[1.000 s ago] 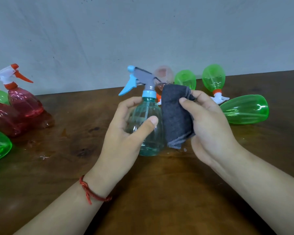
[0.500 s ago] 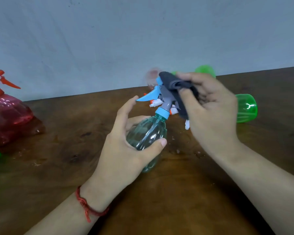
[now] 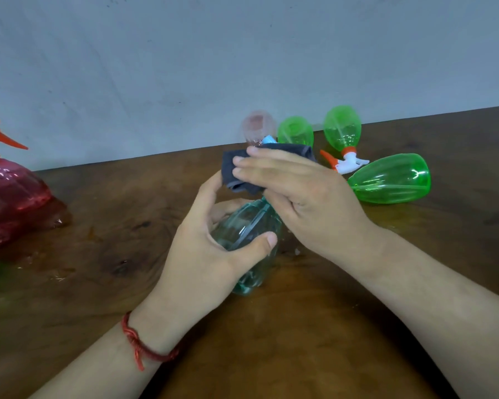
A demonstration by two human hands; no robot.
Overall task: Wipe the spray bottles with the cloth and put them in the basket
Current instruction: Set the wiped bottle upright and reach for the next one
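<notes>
My left hand (image 3: 213,249) curls round the bottle (image 3: 248,226), tilting it over the table (image 3: 271,341) to steady it; my right hand (image 3: 308,203) pinches the cloth (image 3: 234,171) over its head (image 3: 269,138), I judge to rub it. No basket visible

Left hand (image 3: 208,254) grips bottle (image 3: 248,223); right hand (image 3: 308,203) holds cloth (image 3: 234,171).

A clear teal bottle (image 3: 248,223) is tilted over the middle of the table (image 3: 121,226), head toward the back edge. A dark grey cloth (image 3: 233,174) covers its spray head. Three green bottles (image 3: 391,180) lie by the back edge; red bottles (image 3: 12,197) sit at the left edge.
</notes>
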